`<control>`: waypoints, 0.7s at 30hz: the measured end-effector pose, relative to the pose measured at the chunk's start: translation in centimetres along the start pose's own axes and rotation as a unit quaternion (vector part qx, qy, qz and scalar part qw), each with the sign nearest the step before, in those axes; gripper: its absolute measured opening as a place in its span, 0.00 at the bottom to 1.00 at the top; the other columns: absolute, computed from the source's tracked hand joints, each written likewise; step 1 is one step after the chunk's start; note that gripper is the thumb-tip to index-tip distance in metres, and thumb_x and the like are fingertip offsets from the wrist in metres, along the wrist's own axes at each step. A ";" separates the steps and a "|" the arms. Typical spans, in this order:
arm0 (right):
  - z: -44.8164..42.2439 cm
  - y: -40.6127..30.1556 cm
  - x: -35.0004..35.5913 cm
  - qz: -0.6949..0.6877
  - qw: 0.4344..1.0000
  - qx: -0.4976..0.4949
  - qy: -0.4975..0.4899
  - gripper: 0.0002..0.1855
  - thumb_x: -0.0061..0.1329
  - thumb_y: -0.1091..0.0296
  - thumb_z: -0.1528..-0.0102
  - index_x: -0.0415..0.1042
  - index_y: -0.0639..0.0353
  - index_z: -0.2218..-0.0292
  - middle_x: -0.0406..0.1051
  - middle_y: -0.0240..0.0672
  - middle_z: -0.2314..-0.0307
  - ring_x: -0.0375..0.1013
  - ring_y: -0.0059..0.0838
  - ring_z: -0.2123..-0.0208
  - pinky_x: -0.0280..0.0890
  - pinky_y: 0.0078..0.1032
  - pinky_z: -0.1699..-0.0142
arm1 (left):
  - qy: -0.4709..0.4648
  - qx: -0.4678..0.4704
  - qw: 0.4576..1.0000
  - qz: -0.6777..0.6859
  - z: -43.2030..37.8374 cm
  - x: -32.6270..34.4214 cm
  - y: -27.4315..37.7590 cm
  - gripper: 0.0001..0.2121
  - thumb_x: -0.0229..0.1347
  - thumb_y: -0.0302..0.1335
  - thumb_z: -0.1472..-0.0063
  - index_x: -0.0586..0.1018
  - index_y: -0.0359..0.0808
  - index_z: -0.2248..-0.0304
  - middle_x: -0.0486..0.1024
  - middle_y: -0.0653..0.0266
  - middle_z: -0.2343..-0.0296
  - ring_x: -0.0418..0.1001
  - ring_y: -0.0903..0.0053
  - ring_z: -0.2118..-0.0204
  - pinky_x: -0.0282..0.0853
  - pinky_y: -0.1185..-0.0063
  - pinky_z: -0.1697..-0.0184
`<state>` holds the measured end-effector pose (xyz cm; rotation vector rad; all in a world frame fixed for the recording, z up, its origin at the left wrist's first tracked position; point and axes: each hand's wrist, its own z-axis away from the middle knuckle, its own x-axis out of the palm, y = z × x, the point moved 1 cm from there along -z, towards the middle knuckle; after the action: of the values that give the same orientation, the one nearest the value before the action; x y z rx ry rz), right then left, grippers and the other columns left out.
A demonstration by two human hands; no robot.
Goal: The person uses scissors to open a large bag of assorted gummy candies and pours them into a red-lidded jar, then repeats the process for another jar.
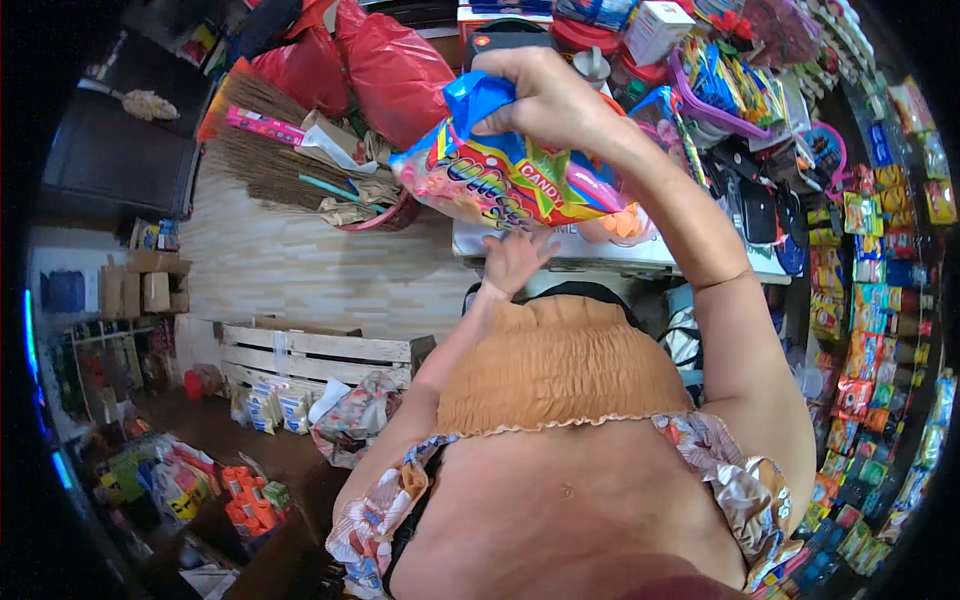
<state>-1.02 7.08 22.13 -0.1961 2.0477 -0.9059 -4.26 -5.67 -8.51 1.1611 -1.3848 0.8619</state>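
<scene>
A large, colourful plastic candy bag (517, 180) hangs tilted in front of me above the near edge of a white table (667, 255). My right hand (536, 94) grips the bag by its blue upper corner. Just below the bag, my left hand (517, 262) is held with its fingers spread and holds nothing; whether its fingertips touch the bag's underside I cannot tell. Beside the bag's right end, a clear container with orange pieces (622, 223) stands on the table, partly hidden by my right forearm.
Left of the table, a waste basket (386, 217) holds brooms (277, 165) and paper. Red plastic bags (397, 67) lie behind. A purple basket of packets (720, 97) is at the back right. Hanging snack packets (862, 300) line the right side; a wooden crate (322, 356) stands lower left.
</scene>
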 end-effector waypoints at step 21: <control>16.1 14.1 -7.0 -0.276 0.900 0.171 0.290 0.12 0.49 0.80 0.56 0.69 0.60 0.66 0.70 0.27 0.75 0.70 0.19 0.75 0.66 0.19 0.68 | 0.128 0.253 0.936 -0.206 -7.9 10.5 8.5 0.34 0.66 0.42 0.65 0.69 0.41 0.56 0.69 0.70 0.60 0.64 0.73 0.53 0.58 0.65 0.47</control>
<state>18.19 11.87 11.45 -0.3573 2.3596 -1.8414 -9.68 2.18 3.94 1.5930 -0.6774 1.0458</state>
